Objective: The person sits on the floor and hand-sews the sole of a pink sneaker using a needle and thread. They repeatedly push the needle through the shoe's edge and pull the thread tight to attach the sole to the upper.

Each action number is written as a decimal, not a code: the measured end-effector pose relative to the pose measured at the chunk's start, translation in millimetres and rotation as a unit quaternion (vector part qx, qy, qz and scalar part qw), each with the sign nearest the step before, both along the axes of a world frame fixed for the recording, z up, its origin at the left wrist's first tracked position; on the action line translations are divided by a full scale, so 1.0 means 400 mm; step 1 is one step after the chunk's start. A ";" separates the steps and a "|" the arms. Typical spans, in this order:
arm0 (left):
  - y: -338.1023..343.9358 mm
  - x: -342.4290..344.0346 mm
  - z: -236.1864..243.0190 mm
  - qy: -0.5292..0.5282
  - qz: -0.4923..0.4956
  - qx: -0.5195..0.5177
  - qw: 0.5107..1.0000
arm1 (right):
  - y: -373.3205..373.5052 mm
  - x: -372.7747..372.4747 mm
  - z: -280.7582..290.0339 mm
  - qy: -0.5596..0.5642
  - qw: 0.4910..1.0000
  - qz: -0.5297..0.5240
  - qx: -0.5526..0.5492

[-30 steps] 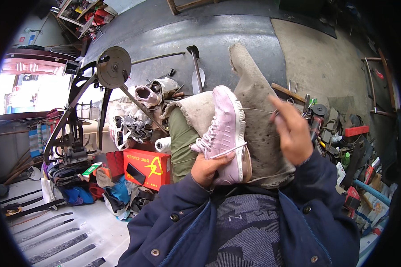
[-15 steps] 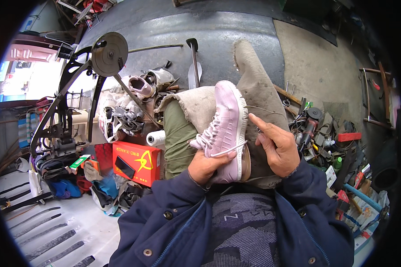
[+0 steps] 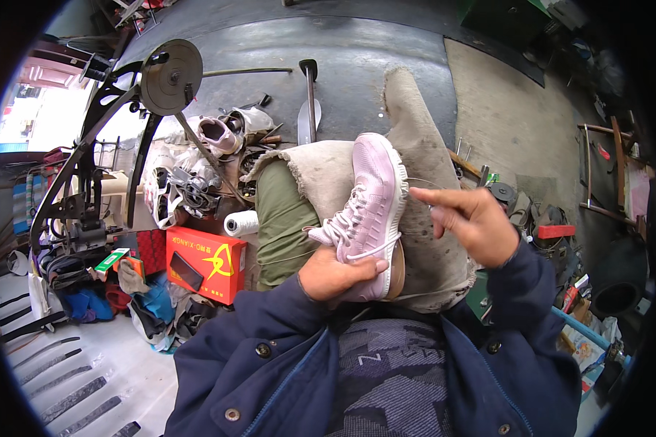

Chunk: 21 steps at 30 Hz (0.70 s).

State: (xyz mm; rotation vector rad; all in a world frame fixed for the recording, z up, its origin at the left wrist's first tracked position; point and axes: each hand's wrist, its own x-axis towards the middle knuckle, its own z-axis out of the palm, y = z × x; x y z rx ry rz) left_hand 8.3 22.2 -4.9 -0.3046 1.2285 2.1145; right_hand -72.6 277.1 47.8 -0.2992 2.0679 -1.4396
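Dark floor sheeting point(image 3: 357, 54) spreads beyond the clutter. Leftwards stands a black stitching machine's handwheel point(image 3: 171, 77), then a red box point(image 3: 226, 280) and white thread spool point(image 3: 242, 223). My left hand point(image 3: 335, 275) grips the pink sneaker point(image 3: 372, 189), toe outward, over my lap cloth point(image 3: 434, 171); rightward, my right hand point(image 3: 481, 222) hovers beside its sole, index extended, fingers narrow, holding what I cannot tell.

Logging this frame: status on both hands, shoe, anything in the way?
Left hand gripping pink shoe near heel, toe pointing away. Right hand beside sole, hold unclear. Possibly in the way: thin thread at sole, lace across shoe's side.
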 end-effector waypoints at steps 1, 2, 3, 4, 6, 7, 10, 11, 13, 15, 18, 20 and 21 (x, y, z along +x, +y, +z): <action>-0.003 -0.003 0.001 0.010 -0.010 -0.013 1.000 | 0.011 -0.034 0.007 -0.042 0.999 0.017 0.011; -0.006 -0.006 0.001 0.016 -0.018 -0.022 0.999 | 0.020 -0.063 0.010 -0.086 0.996 0.023 -0.014; -0.009 -0.008 0.000 0.028 -0.018 -0.016 0.999 | 0.026 -0.089 0.011 -0.128 0.991 0.032 -0.034; -0.011 -0.010 -0.002 0.034 -0.029 -0.027 0.999 | 0.031 -0.106 0.010 -0.138 0.988 0.049 -0.040; -0.017 -0.015 -0.011 0.059 -0.030 -0.025 0.998 | 0.033 -0.135 0.005 -0.152 0.986 0.067 -0.023; -0.022 -0.016 -0.015 0.043 -0.040 -0.024 0.998 | 0.034 -0.138 0.005 -0.160 0.985 0.071 -0.005; -0.035 -0.024 -0.036 0.083 -0.069 -0.049 0.993 | 0.027 -0.168 0.006 -0.110 0.987 0.115 0.034; -0.037 -0.027 -0.044 0.076 -0.086 -0.065 0.991 | 0.015 -0.176 0.000 -0.085 0.988 0.126 0.037; -0.045 -0.032 -0.056 0.112 -0.104 -0.066 0.986 | 0.010 -0.189 0.006 -0.075 0.986 0.145 0.046; -0.042 -0.038 -0.068 0.175 -0.086 -0.066 0.979 | 0.004 -0.189 0.005 -0.086 0.986 0.133 0.058; -0.036 -0.041 -0.089 0.209 -0.125 -0.144 0.959 | 0.003 -0.178 -0.004 -0.067 0.985 0.130 0.093; -0.030 -0.047 -0.113 0.235 -0.106 -0.141 0.956 | -0.002 -0.168 -0.022 -0.125 0.981 0.120 0.086; -0.026 -0.050 -0.131 0.214 -0.123 -0.137 0.959 | -0.003 -0.164 -0.033 -0.126 0.986 0.110 0.021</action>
